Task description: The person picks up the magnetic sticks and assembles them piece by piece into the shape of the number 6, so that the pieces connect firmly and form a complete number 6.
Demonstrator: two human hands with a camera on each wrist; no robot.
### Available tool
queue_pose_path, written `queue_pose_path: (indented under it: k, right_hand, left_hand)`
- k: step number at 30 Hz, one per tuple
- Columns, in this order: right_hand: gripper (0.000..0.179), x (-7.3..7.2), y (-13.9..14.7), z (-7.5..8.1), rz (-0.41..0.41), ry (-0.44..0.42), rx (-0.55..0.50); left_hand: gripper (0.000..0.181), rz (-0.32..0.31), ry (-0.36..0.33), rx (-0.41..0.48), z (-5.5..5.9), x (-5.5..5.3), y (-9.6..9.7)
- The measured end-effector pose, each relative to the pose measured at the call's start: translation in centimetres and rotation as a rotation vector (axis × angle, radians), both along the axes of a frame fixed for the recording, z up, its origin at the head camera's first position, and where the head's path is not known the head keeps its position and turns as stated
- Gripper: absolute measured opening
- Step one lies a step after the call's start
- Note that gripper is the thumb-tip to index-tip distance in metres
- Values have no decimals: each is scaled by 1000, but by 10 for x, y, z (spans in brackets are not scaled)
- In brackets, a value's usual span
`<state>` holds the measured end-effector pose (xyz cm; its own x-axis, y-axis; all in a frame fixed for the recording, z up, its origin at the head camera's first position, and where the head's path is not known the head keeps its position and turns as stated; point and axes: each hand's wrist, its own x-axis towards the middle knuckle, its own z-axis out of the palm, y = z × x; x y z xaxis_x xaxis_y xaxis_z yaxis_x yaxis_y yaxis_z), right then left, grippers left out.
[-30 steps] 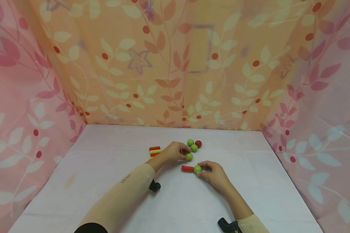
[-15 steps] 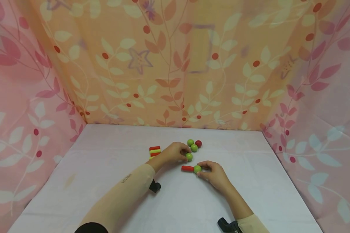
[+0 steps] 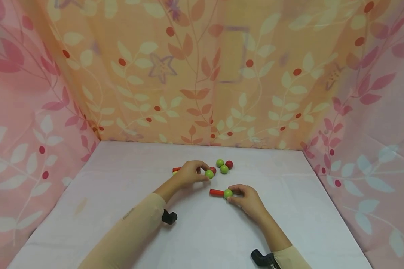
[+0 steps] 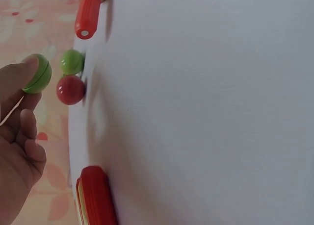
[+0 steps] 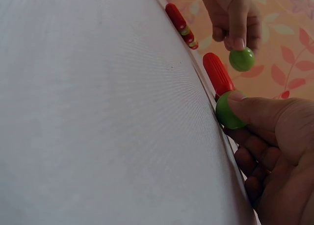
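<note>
My left hand (image 3: 188,175) pinches a green ball (image 3: 209,174) between thumb and fingers. In the right wrist view, this ball (image 5: 242,60) hangs above the tabletop. Nearer the front, my right hand (image 3: 247,198) grips another green ball (image 3: 228,193) with thumb and fingertips. That ball sits at the right end of a ridged red stick (image 3: 217,192); whether they are joined I cannot tell. Just behind the left hand's ball a red ball (image 3: 213,170) shows partly. Red and yellow sticks (image 3: 176,169) lie left of the left hand, mostly hidden by it in the head view.
Behind the hands, two green balls (image 3: 224,169) and a red ball (image 3: 229,164) lie close together. The white table (image 3: 121,164) ends at a patterned orange curtain (image 3: 195,74), with pink curtains at both sides. A black camera mount (image 3: 264,259) is on the right wrist.
My left hand has moved left and slightly back, carrying the green ball off the table. A red ball now shows beside it. The right hand stays on its ball.
</note>
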<state>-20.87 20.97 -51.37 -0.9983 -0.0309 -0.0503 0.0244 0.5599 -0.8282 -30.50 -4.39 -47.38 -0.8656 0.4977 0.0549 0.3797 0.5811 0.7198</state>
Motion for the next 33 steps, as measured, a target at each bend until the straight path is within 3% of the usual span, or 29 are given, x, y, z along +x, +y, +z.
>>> queue_pose_path:
  k: [8, 20, 26, 33]
  right_hand:
    - [36, -1, 1, -2, 8, 6, 15]
    - [36, -1, 1, -1, -9, -9, 15]
    - [37, -1, 1, -1, -3, -7, 27]
    - [36, 0, 1, -1, -3, -12, 29]
  left_hand:
    - [30, 115, -22, 9, -3, 23, -19]
    - [30, 141, -65, 25, -18, 54, -17]
    - [29, 148, -74, 46, -27, 60, -14]
    - [31, 151, -98, 44, -30, 60, -7]
